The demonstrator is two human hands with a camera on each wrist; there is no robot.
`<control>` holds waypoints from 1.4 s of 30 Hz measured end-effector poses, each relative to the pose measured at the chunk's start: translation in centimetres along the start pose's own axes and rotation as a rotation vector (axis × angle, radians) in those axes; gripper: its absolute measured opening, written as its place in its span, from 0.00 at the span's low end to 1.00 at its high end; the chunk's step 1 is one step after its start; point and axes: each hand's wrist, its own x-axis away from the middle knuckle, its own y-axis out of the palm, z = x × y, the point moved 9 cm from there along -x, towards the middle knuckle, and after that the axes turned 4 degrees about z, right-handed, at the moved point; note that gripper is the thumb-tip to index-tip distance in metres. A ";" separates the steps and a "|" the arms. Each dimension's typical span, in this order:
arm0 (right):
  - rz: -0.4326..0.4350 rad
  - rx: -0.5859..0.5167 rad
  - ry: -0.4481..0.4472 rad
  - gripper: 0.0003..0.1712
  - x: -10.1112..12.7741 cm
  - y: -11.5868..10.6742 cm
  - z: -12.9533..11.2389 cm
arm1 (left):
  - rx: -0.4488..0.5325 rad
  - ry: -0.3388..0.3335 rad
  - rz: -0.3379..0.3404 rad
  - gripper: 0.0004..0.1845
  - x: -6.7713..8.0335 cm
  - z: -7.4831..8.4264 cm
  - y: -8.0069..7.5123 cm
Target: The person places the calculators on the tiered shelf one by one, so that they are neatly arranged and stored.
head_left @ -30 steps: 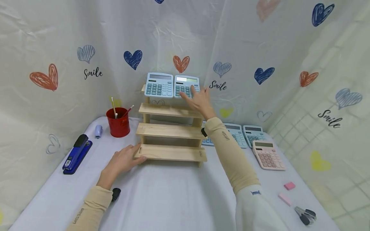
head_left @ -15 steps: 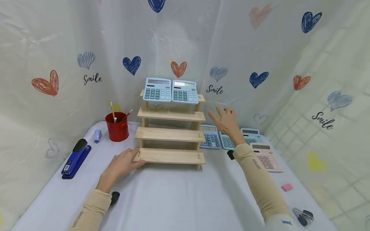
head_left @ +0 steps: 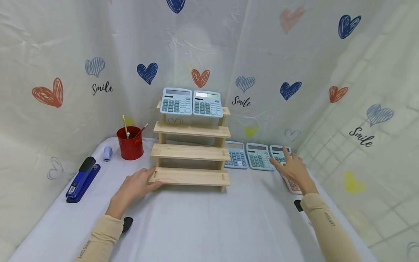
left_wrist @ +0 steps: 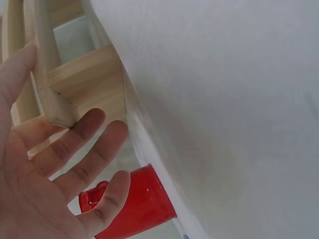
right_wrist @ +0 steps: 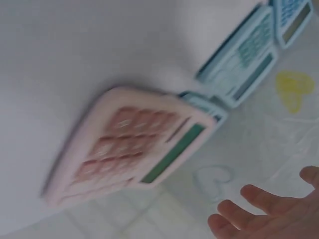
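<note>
A wooden stepped shelf [head_left: 191, 153] stands at the middle of the table, with two light blue calculators [head_left: 192, 102] on its top step. My left hand [head_left: 135, 185] rests open against the left end of the lowest step [left_wrist: 57, 107]. My right hand [head_left: 291, 166] hovers open over the pink calculator [head_left: 292, 185] at the right, fingers spread; it holds nothing. In the right wrist view the pink calculator [right_wrist: 132, 142] lies just below the fingers [right_wrist: 249, 211]. Three more blue calculators [head_left: 258, 156] lie in a row beside the shelf.
A red cup [head_left: 131, 145] with pencils stands left of the shelf, also in the left wrist view [left_wrist: 134, 209]. A blue stapler [head_left: 82, 178] and a small lilac object [head_left: 107, 153] lie at the far left. Heart-print cloth walls close in the table.
My right hand left the top-step calculator, swung down and to the right, and now hovers over the pink calculator. The left hand stayed on the lowest step.
</note>
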 end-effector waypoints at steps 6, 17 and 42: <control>-0.117 0.031 0.096 0.60 1.8 1.6 5.1 | 0.005 0.009 -0.001 0.40 0.0 -0.1 0.1; -0.357 -0.015 0.209 0.63 2.8 3.3 9.5 | 0.005 0.014 0.008 0.40 -0.2 -0.1 -0.2; -0.305 0.072 0.206 0.63 1.6 4.7 9.3 | 0.010 0.033 0.016 0.41 0.0 0.1 -0.3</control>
